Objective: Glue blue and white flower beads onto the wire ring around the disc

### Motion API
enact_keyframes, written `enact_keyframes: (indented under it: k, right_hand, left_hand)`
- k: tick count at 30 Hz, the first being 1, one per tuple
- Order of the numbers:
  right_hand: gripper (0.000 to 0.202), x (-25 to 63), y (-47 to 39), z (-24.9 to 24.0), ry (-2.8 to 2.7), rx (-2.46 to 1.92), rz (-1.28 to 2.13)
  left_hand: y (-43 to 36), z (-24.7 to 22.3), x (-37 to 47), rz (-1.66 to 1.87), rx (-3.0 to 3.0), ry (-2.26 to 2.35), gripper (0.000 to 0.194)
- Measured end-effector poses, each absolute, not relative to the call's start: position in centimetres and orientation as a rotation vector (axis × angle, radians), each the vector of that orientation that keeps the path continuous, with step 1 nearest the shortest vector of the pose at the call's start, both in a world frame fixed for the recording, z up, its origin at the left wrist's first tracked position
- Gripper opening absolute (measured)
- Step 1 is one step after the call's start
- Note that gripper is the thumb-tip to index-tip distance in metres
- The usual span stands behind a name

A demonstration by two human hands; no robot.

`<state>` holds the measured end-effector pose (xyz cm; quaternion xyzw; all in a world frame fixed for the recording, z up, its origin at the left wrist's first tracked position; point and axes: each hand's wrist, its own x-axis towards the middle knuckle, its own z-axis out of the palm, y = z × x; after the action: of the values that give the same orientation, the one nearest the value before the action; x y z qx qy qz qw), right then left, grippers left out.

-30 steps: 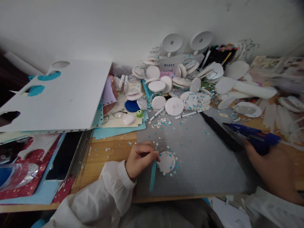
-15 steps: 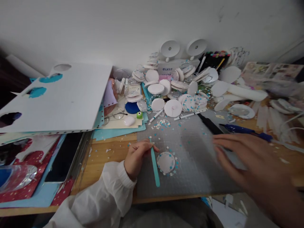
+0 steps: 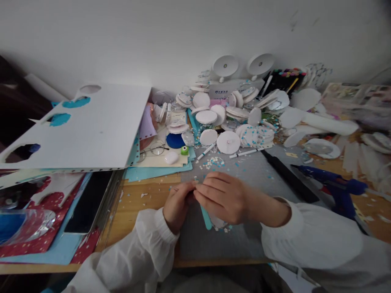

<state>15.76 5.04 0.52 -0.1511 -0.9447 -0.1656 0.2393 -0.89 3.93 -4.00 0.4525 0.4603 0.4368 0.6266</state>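
Note:
My left hand (image 3: 177,206) is closed, thumb and finger pinching the upper end of a flat turquoise strip (image 3: 205,219) that slants down toward me. My right hand (image 3: 227,198) meets it there, its fingertips pressed together against the left fingertips. A tiny pale piece (image 3: 196,178) shows at the strip's top; whatever the right fingers hold is hidden. Beneath the right hand lies a white disc (image 3: 218,221), mostly covered, with small white and blue flower-shaped bits along its edge. Both rest above a grey cutting mat (image 3: 232,248).
Loose flower bits (image 3: 214,162) lie at the mat's back. To the right are a black pen-like tool (image 3: 288,175) and a blue glue gun (image 3: 339,181). Many white discs (image 3: 228,142) are heaped behind. At left, a white board (image 3: 100,122) overhangs a phone (image 3: 88,201).
My right hand has come left from beside the black tool and glue gun to my left fingertips, its fingers closing. It now covers most of the disc. The left hand keeps the strip.

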Motion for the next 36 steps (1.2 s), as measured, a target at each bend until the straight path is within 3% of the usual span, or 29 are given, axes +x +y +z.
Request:
enact_keyframes:
  k: [8, 14, 18, 36]
  right_hand:
    - [0.021, 20.5, 4.8, -0.8, -1.924, -0.945, 0.055]
    - [0.004, 21.5, 3.5, -3.8, -1.433, -1.222, 0.621]
    - [0.006, 21.1, 3.1, -4.0, -1.377, -1.232, 0.889]
    - [0.007, 20.5, 2.4, -3.5, -1.403, -1.197, 1.054]
  left_hand:
    - [4.3, -4.1, -1.0, 0.908, 1.176, 1.090, 0.042]
    - [4.6, -3.7, -0.7, 0.774, 1.536, 1.088, 0.028]
    - [4.5, -3.6, -0.5, 0.641, 1.775, 1.006, 0.021]
    - [4.3, -3.8, -0.5, 0.669, 1.856, 0.906, 0.014]
